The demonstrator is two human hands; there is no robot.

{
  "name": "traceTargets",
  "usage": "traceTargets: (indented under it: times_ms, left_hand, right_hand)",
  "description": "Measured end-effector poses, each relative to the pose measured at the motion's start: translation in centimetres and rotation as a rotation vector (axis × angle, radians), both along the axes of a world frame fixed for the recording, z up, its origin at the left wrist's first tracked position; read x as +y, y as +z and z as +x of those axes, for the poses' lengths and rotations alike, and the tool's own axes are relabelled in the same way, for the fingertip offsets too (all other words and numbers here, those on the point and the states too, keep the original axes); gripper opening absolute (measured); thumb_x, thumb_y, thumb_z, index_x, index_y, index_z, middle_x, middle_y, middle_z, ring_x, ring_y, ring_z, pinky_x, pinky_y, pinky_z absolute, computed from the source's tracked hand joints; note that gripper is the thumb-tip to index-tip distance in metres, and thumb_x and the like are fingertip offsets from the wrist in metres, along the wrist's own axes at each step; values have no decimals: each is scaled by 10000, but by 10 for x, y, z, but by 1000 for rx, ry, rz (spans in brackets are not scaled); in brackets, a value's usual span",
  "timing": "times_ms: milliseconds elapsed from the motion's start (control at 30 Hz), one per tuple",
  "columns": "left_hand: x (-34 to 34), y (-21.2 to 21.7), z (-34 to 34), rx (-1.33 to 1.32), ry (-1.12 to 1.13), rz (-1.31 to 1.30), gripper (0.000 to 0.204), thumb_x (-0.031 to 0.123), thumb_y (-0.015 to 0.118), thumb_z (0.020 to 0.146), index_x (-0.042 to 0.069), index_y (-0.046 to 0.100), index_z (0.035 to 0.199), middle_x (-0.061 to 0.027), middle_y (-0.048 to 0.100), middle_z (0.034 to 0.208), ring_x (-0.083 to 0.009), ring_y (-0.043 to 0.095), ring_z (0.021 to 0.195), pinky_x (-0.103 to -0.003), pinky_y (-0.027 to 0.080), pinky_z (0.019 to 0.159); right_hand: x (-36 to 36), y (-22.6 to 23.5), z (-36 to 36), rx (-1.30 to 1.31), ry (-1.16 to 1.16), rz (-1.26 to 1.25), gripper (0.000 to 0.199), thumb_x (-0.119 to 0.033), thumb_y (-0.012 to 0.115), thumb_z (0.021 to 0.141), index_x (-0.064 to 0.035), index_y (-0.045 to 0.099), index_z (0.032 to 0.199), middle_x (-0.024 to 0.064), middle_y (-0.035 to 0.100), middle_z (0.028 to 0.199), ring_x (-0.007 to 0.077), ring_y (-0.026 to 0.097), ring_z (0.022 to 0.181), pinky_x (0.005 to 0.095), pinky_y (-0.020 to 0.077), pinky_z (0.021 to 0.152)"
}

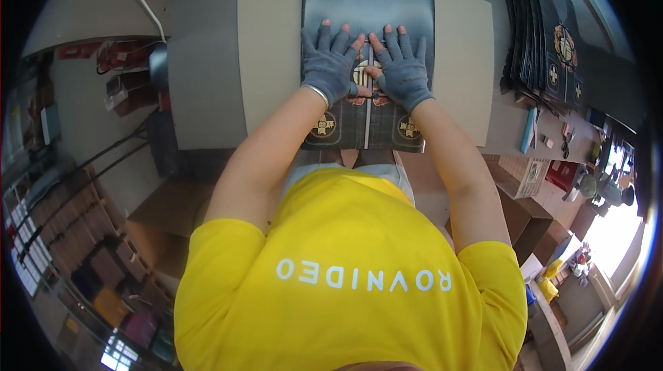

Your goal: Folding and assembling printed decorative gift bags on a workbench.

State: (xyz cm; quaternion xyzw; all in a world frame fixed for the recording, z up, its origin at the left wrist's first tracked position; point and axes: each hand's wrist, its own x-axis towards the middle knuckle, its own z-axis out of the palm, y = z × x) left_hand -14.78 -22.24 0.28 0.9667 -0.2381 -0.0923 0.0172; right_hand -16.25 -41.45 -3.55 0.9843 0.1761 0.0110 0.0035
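On the grey tabletop (207, 60) a tan board (269, 46) carries a dark, glossy printed sheet (366, 5) with gold emblems, lying flat at the board's middle; it looks folded already and now being pressed smooth. Right of the board, a stack (539, 32) of like sheets waits. Left hand (330, 65) and right hand (404, 70), in grey knit fingerless gloves, press the sheet, fingers spread wide, gripping nothing.

Dark printed sheet (367, 5) (flat, unfolded).

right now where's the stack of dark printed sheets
In the head view, the stack of dark printed sheets lies at the table's far right, beyond the right hand, above a blue tool.
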Motion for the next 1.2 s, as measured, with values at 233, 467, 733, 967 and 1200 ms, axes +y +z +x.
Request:
traceTargets:
  times_ms: [233,467,733,967,1200]
  left_hand:
    - [-17,17,8,140,49,220,1221,822,689,545,238,309,1548,-108,313,1582,-481,213,1443,-702,121,1105]
    - [-21,20,3,116,21,228,1219,806,696,526,217,341,1533,-122,346,1560,-489,243,1428,-714,105,1105]
    - [-21,20,4,101,19,292,1196,829,652,552,229,333,1537,-118,338,1567,-470,257,1426,-690,107,1117]
    - [-20,17,8,51,-10,329,1205,876,600,569,234,310,1547,-109,355,1556,-461,260,1425,-698,98,1108]
    - [-10,19,3,102,37,262,1220,883,612,562,266,273,1559,-80,300,1597,-429,198,1469,-725,80,1090]
  right_hand:
    - [-11,-6,19,-28,70,120,748,-547,507,928,-110,354,1517,156,345,1561,338,264,1468,558,153,1180]
    - [-70,-33,169,-338,-87,155,731,-474,535,940,-71,326,1513,206,328,1554,386,311,1432,603,204,1144]
    - [-61,-2,144,-192,-41,126,764,-454,531,929,9,315,1496,252,323,1539,406,278,1438,586,148,1170]
    - [-60,8,-142,220,238,226,799,-549,628,830,-94,441,1460,167,379,1537,340,314,1440,546,229,1163]
    - [-29,28,-89,269,-10,432,383,-297,686,847,-116,630,1180,114,572,1310,330,507,1252,484,374,1045]
